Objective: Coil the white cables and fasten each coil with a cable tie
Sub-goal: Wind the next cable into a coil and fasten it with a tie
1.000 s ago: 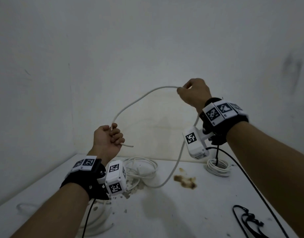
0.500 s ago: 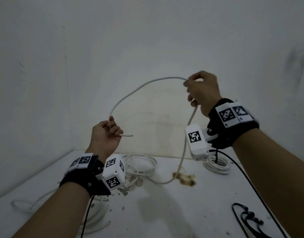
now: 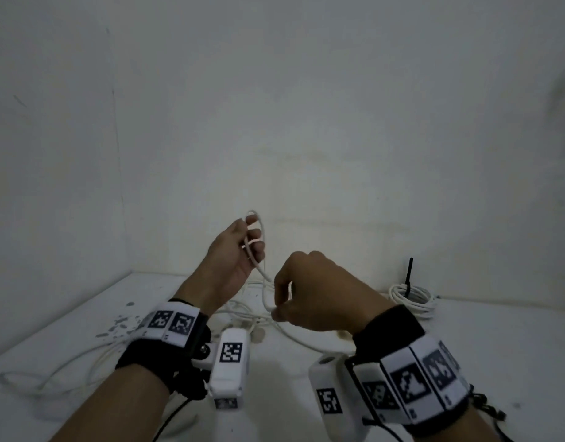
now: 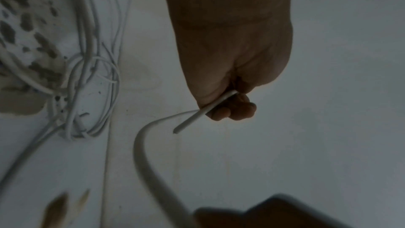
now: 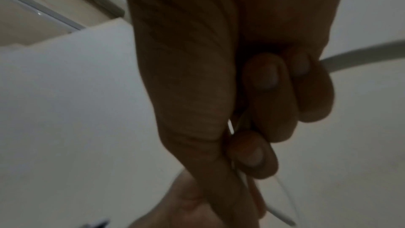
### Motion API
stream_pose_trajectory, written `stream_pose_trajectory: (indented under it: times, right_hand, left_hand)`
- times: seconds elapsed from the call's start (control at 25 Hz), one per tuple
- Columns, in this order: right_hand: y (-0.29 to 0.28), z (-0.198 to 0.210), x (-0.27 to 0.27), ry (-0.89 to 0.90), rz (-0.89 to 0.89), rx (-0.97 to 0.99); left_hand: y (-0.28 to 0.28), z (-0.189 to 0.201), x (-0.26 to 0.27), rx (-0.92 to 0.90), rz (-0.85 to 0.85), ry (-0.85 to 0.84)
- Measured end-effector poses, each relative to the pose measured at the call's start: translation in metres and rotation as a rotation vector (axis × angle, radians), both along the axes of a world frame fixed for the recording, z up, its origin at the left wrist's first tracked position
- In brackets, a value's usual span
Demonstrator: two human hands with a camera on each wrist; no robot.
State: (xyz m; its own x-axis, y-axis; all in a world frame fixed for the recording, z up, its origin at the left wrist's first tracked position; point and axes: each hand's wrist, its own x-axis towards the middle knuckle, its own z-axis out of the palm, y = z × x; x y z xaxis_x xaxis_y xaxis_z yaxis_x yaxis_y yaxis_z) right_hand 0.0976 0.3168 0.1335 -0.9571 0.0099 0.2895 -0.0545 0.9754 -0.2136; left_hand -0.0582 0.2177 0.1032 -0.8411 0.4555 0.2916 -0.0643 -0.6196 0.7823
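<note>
Bare whitish walls meeting in a corner at far left; white counter [image 3: 466, 346] below, flecked with dark chips at left. Dim light throughout.

Left hand [image 3: 233, 253] raised above the counter, fingers curled round a white cable [image 3: 264, 250]; small loop standing above the fingertips, short cut end poking out below the fist in the left wrist view [image 4: 186, 124]. From the fist, cable dropping down and right to the right hand [image 3: 316, 298].

Right hand lower and just right of the left, knuckles up, thumb and fingers pinching the same cable near its low bend. Right wrist view: fingers [image 5: 267, 96] folded tight against the palm, cable running through the grip and out at right, thin end showing below. Past the pinch, cable trailing across the counter toward the right wrist.

Loose white cables [image 3: 242, 311] heaped on the counter behind the hands, strands running off to near left. Left wrist view shows the same tangle [image 4: 87, 93] beside the dark flecks.

Finished coil [image 3: 411, 298] lying at far right on the counter, well apart from both hands, black cable tie [image 3: 409, 275] standing upright out of it.

Black bands with white marker tags on both wrists, white camera pods hanging beneath.
</note>
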Motion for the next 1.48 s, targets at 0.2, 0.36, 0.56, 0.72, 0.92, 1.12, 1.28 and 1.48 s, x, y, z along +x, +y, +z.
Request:
stream_pose_trajectory:
  times: [0.2,0.36,0.56,0.72,0.92,1.12,1.28,1.48]
  right_hand:
    - [0.015,-0.013,-0.01,0.19,0.077,-0.247]
    - [0.044,-0.014,-0.016,0.428,-0.143,-0.421]
    - [0.067,-0.013,-0.011,0.538,-0.33,-0.516]
    - [0.072,-0.012,-0.013,0.629,-0.272,-0.709]
    - [0.083,-0.007,-0.008,0.609,-0.14,-1.091]
    - [0.095,0.004,0.006,0.36,0.086,-1.296]
    - [0.101,-0.004,0.013,0.265,0.197,-1.087]
    - [0.083,-0.013,0.002,0.178,0.156,-0.966]
  left_hand:
    - [0.012,-0.018,0.031,-0.55,-0.067,0.406]
    - [0.02,-0.02,0.041,-0.593,-0.098,0.335]
    - [0.04,-0.033,0.042,-0.68,-0.039,0.28]
    - [0.049,-0.042,0.04,-0.698,-0.06,0.304]
    - [0.044,-0.044,0.037,-0.608,-0.001,0.219]
    - [0.036,-0.042,0.029,-0.467,0.031,0.08]
    - [0.029,-0.032,0.029,-0.317,0.029,-0.027]
    - [0.03,-0.026,0.036,-0.225,-0.01,-0.084]
